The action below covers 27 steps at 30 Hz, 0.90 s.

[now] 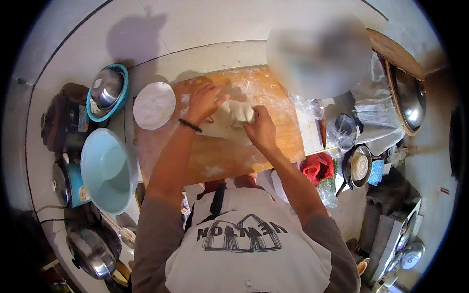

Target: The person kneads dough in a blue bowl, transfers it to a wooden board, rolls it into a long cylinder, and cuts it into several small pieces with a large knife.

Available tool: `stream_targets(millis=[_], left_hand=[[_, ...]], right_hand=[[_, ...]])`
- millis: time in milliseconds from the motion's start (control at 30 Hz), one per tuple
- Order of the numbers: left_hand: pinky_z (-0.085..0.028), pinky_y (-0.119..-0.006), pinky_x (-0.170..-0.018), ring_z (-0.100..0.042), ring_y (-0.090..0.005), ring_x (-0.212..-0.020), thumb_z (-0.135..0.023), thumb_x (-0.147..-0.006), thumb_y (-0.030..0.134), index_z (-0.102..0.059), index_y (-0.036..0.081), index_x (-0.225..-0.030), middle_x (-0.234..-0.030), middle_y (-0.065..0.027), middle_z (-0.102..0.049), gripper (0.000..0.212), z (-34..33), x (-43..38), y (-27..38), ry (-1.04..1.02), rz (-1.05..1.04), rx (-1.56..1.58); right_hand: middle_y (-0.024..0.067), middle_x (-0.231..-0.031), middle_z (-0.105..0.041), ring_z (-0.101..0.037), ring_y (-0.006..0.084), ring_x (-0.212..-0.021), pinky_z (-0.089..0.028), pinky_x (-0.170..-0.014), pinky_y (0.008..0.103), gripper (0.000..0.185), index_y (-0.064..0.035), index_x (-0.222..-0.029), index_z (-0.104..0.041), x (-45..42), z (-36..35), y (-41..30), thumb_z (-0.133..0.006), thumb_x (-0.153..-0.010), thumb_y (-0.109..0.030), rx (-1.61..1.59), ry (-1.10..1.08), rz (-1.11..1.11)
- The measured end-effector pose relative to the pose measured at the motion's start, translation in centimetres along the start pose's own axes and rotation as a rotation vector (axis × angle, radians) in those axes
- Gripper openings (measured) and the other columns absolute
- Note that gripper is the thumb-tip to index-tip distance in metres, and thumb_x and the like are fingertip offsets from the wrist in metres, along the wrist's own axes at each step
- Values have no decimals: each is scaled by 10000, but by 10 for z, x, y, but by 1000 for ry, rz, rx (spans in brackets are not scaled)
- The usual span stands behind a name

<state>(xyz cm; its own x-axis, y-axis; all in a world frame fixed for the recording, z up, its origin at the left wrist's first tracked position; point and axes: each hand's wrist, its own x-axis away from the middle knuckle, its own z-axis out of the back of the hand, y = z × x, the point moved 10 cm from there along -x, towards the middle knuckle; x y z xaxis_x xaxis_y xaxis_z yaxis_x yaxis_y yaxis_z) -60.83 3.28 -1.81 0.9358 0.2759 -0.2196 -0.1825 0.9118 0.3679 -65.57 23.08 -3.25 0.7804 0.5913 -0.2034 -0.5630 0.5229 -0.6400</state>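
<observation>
A pale lump of dough [237,112] lies on a floured wooden board [220,154] in front of me. My right hand [262,126] grips the dough's right end between thumb and fingers. At its left end is my left hand [205,102], thumb stretched toward the dough and a dark band around the wrist. The underside of that hand is hidden, so its contact with the dough is unclear. White flour fills a round container [154,106] at the board's left edge.
Left of the board stand a light blue basin [108,170] and a metal bowl [107,87] inside a turquoise basin [125,89]. To the right are a red plastic bag [317,168], a pan [361,165] and a large domed lid [410,100]. A blurred patch covers the upper right.
</observation>
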Motion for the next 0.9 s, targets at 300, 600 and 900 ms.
stream_targets(millis=[300, 600, 900], left_hand=[[-443, -428, -869, -603, -306, -992, -573, -916, 508, -685, 16, -1016, -974, -155, -636, 515, -38, 63, 15, -168, 346, -278], [-407, -464, -923, -539, -317, -1069, -640, -842, 435, -591, 22, -1128, -1112, -150, -587, 505, -17, 99, 50, 155, 141, -201], [-371, -485, -1040, -491, -376, -1197, -631, -850, 434, -598, 10, -1147, -1257, -223, -546, 519, -28, 20, -9, 179, 198, -222]], right_hand=[[191, -1138, -643, -635, 318, -1025, -512, -874, 399, 429, -5, -1211, -606, -25, 55, 56, -695, -800, -90, -272, -41, -42], [150, -1143, -600, -536, 364, -1135, -381, -1016, 542, 363, -57, -1088, -666, 13, -28, -35, -658, -846, -327, 274, 52, 267], [128, -1010, -617, -586, 325, -973, -405, -941, 468, 294, -67, -1032, -659, -79, -52, -20, -668, -845, -293, 132, 4, 324]])
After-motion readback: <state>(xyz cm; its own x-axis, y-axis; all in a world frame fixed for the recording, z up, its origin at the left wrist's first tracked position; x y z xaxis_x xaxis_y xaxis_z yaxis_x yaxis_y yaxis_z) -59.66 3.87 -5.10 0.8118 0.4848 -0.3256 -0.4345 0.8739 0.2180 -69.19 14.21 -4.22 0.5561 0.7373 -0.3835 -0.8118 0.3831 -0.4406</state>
